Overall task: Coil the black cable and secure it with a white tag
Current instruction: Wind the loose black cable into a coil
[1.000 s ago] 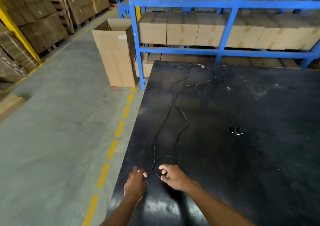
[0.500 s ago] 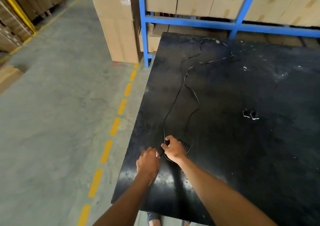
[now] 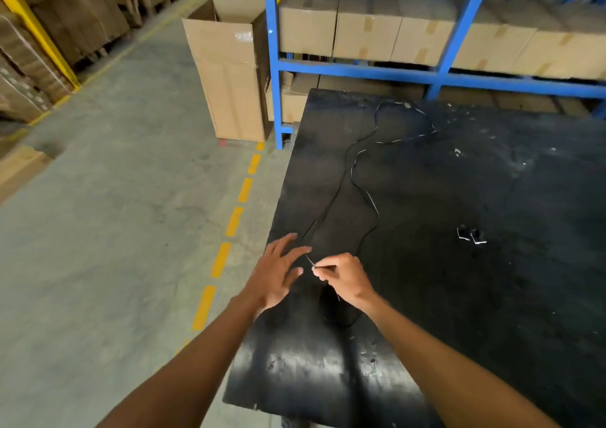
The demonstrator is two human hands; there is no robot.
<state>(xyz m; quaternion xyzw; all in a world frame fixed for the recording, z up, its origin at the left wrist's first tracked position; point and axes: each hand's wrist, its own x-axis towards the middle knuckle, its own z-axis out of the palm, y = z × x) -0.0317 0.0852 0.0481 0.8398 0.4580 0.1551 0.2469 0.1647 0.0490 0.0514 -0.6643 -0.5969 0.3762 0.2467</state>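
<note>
A thin black cable [image 3: 359,165] snakes in two strands from the far edge of the black table [image 3: 459,296] down towards me. My right hand [image 3: 344,278] pinches the near part of the cable between thumb and fingers, lifted a little off the table, with a loop hanging below the hand. My left hand [image 3: 278,270] hovers just left of it with fingers spread, holding nothing. Two small white tags [image 3: 470,234] lie on the table to the right of the cable.
The table's left edge runs beside a concrete floor with a dashed yellow line [image 3: 234,221]. A tall open cardboard box [image 3: 229,66] stands on the floor by a blue shelf rack [image 3: 436,73] loaded with cartons behind the table.
My right hand has closed on the near end of the cable and lifted it. My left hand has risen off the table and spread its fingers.
</note>
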